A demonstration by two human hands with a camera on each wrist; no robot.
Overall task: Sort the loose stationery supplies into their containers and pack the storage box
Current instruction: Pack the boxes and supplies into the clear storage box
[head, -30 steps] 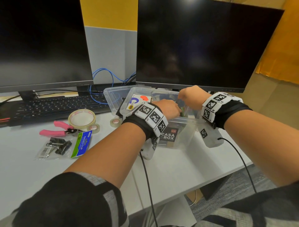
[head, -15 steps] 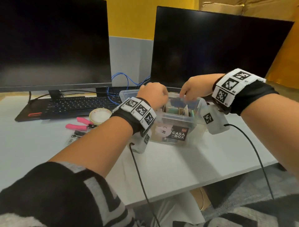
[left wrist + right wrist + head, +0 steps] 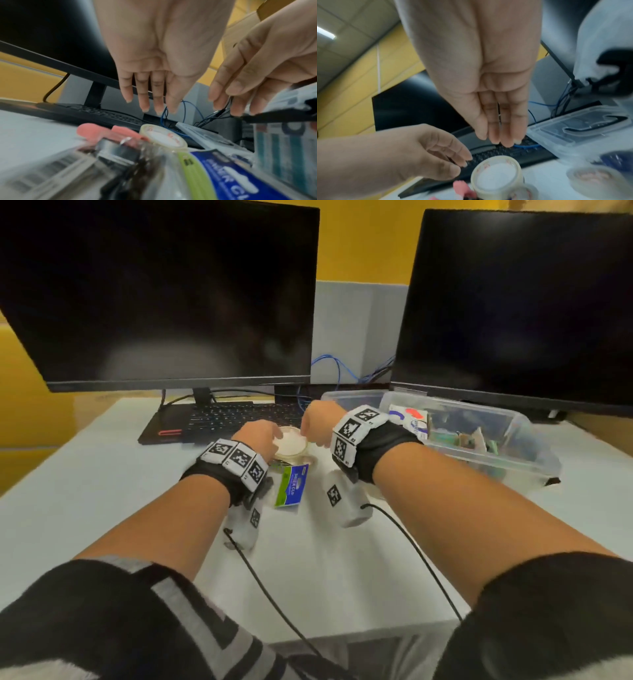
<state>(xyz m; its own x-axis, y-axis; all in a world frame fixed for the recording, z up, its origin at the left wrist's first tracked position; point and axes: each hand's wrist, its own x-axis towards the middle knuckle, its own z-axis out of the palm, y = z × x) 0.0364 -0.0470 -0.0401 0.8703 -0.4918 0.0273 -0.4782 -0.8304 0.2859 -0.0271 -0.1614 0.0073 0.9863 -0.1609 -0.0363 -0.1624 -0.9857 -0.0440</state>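
Observation:
A large clear tape roll (image 3: 291, 445) lies on the white desk in front of the keyboard. My left hand (image 3: 262, 436) hovers just left of it and my right hand (image 3: 317, 424) just right of it. Both hands are empty, their fingers straight and pointing down. In the left wrist view my left fingers (image 3: 144, 100) hang above the tape roll (image 3: 163, 136) without touching it. The right wrist view shows my right fingers (image 3: 501, 132) above the same roll (image 3: 496, 174). The clear storage box (image 3: 534, 453), holding several supplies, stands open at the right.
A blue-and-green binder clip pack (image 3: 291, 486) lies just in front of the roll, with pink pliers (image 3: 109, 134) beside it. A smaller tape roll (image 3: 594, 177) and the box lid (image 3: 582, 127) lie to the right. A black keyboard (image 3: 233, 419) and two monitors stand behind.
Both hands left the storage box and moved left to either side of the large tape roll. The head view swung left with them.

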